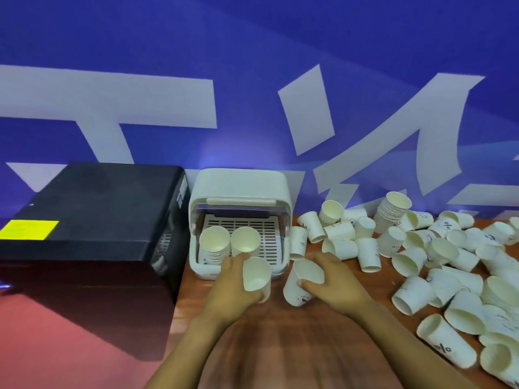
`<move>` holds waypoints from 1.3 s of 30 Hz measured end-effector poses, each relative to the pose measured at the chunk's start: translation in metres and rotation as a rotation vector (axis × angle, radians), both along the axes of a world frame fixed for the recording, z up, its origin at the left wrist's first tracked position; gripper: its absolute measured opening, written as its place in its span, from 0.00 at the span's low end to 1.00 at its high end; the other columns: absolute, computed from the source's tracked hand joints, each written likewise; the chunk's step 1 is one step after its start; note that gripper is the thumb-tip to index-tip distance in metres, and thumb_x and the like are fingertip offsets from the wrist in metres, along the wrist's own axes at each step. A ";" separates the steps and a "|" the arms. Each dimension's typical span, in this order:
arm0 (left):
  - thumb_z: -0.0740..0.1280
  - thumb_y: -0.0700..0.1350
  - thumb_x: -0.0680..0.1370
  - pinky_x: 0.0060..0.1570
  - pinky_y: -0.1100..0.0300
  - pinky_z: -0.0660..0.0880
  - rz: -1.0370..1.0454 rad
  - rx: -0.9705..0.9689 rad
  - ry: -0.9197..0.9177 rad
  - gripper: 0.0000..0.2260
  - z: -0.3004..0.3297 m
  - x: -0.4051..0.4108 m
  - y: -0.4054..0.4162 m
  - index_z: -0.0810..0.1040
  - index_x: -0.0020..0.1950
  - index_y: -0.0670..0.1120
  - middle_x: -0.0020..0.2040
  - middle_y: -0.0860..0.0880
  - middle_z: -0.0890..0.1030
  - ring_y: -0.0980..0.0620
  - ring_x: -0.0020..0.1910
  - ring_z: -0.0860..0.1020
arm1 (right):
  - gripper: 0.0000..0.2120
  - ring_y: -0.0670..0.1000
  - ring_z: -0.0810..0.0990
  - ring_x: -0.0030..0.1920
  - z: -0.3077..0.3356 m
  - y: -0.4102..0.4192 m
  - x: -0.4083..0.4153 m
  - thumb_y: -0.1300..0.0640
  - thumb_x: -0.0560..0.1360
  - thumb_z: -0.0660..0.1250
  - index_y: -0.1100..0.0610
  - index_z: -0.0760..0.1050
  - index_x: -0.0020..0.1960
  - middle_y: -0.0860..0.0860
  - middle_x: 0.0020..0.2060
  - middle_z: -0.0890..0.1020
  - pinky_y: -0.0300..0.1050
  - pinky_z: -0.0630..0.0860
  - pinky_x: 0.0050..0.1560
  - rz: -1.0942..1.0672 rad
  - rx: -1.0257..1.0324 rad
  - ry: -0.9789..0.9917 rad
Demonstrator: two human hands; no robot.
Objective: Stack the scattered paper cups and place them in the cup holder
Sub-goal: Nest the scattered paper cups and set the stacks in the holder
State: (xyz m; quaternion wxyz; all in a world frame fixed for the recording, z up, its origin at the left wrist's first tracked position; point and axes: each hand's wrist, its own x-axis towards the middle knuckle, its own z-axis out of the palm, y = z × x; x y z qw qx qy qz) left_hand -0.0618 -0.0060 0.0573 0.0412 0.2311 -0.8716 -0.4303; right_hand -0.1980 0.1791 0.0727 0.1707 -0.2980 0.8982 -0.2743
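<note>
Wooden table (280, 346): left hand (230, 287) gripping one paper cup (257, 273), right hand (328, 282) another cup (297, 282).

Big black box (92, 220) sits at 9 o'clock, taking up the whole left side of the wooden worktop (280, 341), with a yellow sticker (29, 229) on its top near the left edge. Behind everything, up at 12, there's a blue wall (252, 46) with huge white lettering (106, 102) painted across it.

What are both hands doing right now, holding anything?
Left hand: closed around a paper cup.
Right hand: closed around another cup, just in front of the cup holder.
</note>
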 end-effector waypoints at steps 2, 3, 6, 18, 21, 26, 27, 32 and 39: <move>0.74 0.49 0.67 0.59 0.59 0.70 -0.011 0.024 0.011 0.33 -0.001 0.009 -0.011 0.64 0.69 0.51 0.61 0.52 0.67 0.53 0.61 0.69 | 0.26 0.45 0.73 0.57 -0.002 -0.010 0.009 0.45 0.70 0.71 0.46 0.68 0.66 0.45 0.60 0.73 0.39 0.70 0.55 -0.006 0.013 0.011; 0.74 0.50 0.66 0.58 0.58 0.71 -0.015 0.024 0.026 0.32 0.000 0.012 -0.018 0.65 0.68 0.52 0.60 0.52 0.68 0.53 0.60 0.70 | 0.27 0.45 0.73 0.58 -0.003 -0.016 0.013 0.44 0.69 0.71 0.46 0.68 0.66 0.45 0.60 0.74 0.40 0.71 0.56 -0.007 0.017 0.021; 0.74 0.51 0.67 0.53 0.61 0.70 -0.008 0.008 0.070 0.31 0.012 0.021 -0.037 0.66 0.66 0.53 0.59 0.55 0.67 0.56 0.56 0.70 | 0.28 0.46 0.73 0.60 0.002 -0.034 0.024 0.45 0.69 0.71 0.47 0.68 0.66 0.45 0.61 0.73 0.41 0.71 0.60 -0.004 -0.004 0.048; 0.75 0.44 0.68 0.54 0.60 0.68 0.208 -0.030 0.193 0.31 0.041 0.015 -0.096 0.66 0.68 0.53 0.64 0.53 0.66 0.55 0.56 0.69 | 0.27 0.46 0.70 0.62 0.030 -0.093 0.018 0.48 0.71 0.72 0.49 0.69 0.67 0.46 0.62 0.72 0.37 0.65 0.59 0.029 -0.207 0.145; 0.75 0.46 0.69 0.53 0.61 0.68 0.222 -0.030 0.210 0.30 0.042 0.009 -0.102 0.67 0.67 0.54 0.64 0.54 0.67 0.57 0.55 0.70 | 0.28 0.46 0.69 0.64 0.030 -0.108 0.016 0.49 0.71 0.72 0.49 0.67 0.68 0.46 0.64 0.71 0.39 0.65 0.64 0.019 -0.226 0.152; 0.76 0.48 0.68 0.54 0.62 0.67 0.227 -0.003 0.212 0.29 0.036 -0.003 -0.105 0.67 0.66 0.54 0.64 0.54 0.68 0.58 0.55 0.70 | 0.29 0.49 0.66 0.67 0.022 -0.127 0.012 0.51 0.71 0.71 0.51 0.66 0.70 0.48 0.66 0.69 0.42 0.64 0.67 0.024 -0.202 0.198; 0.76 0.48 0.68 0.54 0.62 0.66 0.228 0.005 0.205 0.30 0.032 -0.005 -0.104 0.67 0.67 0.53 0.64 0.53 0.68 0.57 0.55 0.69 | 0.29 0.49 0.66 0.67 0.019 -0.129 0.011 0.51 0.71 0.71 0.51 0.66 0.70 0.48 0.66 0.69 0.41 0.63 0.67 0.032 -0.190 0.204; 0.74 0.48 0.69 0.54 0.61 0.67 0.207 0.022 0.159 0.30 0.014 -0.012 -0.105 0.66 0.68 0.53 0.64 0.53 0.67 0.57 0.56 0.69 | 0.28 0.50 0.67 0.66 0.004 -0.134 0.004 0.52 0.71 0.71 0.52 0.67 0.69 0.49 0.65 0.69 0.38 0.61 0.64 0.054 -0.153 0.215; 0.75 0.49 0.69 0.58 0.55 0.71 0.197 -0.031 0.065 0.31 -0.006 -0.027 -0.110 0.66 0.69 0.54 0.65 0.53 0.67 0.53 0.60 0.70 | 0.30 0.50 0.67 0.66 -0.006 -0.141 -0.008 0.47 0.71 0.71 0.51 0.66 0.70 0.47 0.66 0.70 0.42 0.63 0.67 0.077 -0.084 0.207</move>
